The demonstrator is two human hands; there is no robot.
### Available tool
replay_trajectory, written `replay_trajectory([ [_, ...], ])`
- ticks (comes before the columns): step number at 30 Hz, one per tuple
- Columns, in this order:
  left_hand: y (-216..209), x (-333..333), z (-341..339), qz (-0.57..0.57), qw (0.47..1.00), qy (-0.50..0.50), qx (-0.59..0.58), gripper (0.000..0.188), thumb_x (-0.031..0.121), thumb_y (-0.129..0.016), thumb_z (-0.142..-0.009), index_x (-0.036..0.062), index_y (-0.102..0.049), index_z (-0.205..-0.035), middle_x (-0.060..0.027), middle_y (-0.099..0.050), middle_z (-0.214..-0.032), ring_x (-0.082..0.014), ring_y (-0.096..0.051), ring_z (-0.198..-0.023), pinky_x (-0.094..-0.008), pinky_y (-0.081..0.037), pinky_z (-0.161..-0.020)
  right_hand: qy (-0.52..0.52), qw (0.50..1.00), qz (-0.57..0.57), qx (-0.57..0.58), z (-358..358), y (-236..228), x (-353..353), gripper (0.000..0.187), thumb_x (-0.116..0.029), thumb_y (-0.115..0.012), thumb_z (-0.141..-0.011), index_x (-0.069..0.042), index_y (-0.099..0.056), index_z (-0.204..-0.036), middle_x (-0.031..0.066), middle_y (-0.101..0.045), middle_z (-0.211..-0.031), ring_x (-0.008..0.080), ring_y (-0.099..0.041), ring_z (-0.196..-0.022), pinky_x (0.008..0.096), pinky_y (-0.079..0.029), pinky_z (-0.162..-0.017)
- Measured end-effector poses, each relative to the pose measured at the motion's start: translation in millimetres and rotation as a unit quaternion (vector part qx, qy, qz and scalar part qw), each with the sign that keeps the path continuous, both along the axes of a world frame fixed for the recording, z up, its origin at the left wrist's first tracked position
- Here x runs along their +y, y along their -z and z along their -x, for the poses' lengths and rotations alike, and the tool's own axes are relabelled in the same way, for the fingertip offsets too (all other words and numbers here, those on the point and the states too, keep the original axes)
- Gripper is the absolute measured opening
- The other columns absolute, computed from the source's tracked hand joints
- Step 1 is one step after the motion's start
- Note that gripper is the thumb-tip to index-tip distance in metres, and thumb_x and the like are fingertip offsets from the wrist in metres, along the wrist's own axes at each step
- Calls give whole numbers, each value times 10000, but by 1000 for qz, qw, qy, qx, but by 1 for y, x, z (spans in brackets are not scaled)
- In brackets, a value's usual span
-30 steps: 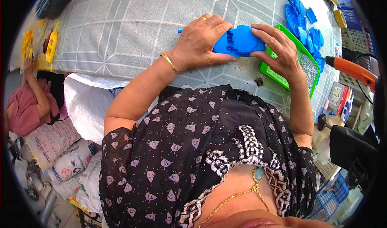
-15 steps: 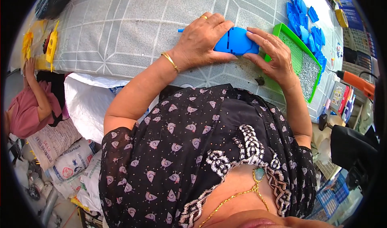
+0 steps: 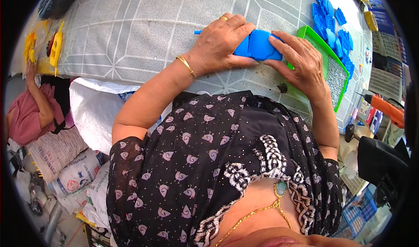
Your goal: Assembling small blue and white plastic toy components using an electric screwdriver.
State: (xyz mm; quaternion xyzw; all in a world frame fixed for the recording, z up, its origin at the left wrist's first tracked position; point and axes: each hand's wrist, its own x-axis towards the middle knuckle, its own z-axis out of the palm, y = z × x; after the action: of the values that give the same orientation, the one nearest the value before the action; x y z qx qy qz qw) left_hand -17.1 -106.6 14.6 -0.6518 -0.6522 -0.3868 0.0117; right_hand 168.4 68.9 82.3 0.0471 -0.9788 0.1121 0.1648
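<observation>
The casing (image 3: 264, 45) is blue, the tablecloth (image 3: 144, 42) white-lined grey.

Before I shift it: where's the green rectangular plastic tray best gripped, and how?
Probably pinch the tray at its nearest rim corner, from the person's side: it's bare there, while blue plastic pieces crowd the far wall and the right hand overlaps the near one.

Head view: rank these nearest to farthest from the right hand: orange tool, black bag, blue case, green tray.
1. Blue case, held at the right hand.
2. Green tray, right of the case.
3. Orange tool, far right.
4. Black bag, upper left.
</observation>
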Motion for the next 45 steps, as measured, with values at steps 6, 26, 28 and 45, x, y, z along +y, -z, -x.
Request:
replay_trajectory([
  [6, 0, 0, 0, 1, 1000, 2, -3, 733, 478, -874, -681, 63, -622, -1230, -124, -602, -1102, -334, -597, -1006, -440, -519, -907, -34, 995, 88, 2, 4, 10, 14, 531, -258, -864, -783, -105, -690, -1261, 117, -719, -1254, 300, -723, -1018, 396, -570, -848],
  [26, -14, 9, -7, 37, 999, 22, -27, 702, 448, -844, -745, 65, -616, -1287, -141, -604, -1137, -366, -587, -1013, -462, -506, -887, 43, 976, 197, -86, -2, 24, 3, 556, -202, -789, -849, -104, -624, -1371, 165, -626, -1403, 364, -623, -1247, 434, -517, -1049],
  [28, -16, 11, -11, 40, 999, 8, -32, 677, 374, -864, -723, 48, -621, -1264, -149, -603, -1140, -374, -581, -1016, -462, -501, -885, 37, 990, 134, -14, -2, 14, 0, 571, -125, -802, -827, -68, -619, -1365, 177, -635, -1381, 364, -606, -1287, 440, -491, -1080],
  [45, -19, 12, -13, 48, 999, 6, -11, 688, 313, -907, -664, 51, -643, -1243, -141, -623, -1181, -363, -594, -1060, -463, -509, -919, 358, 721, 357, 473, -178, -39, 181, 430, -179, -711, -980, -11, -509, -1320, 156, -700, -1215, 219, -700, -1054, 333, -529, -937],
])
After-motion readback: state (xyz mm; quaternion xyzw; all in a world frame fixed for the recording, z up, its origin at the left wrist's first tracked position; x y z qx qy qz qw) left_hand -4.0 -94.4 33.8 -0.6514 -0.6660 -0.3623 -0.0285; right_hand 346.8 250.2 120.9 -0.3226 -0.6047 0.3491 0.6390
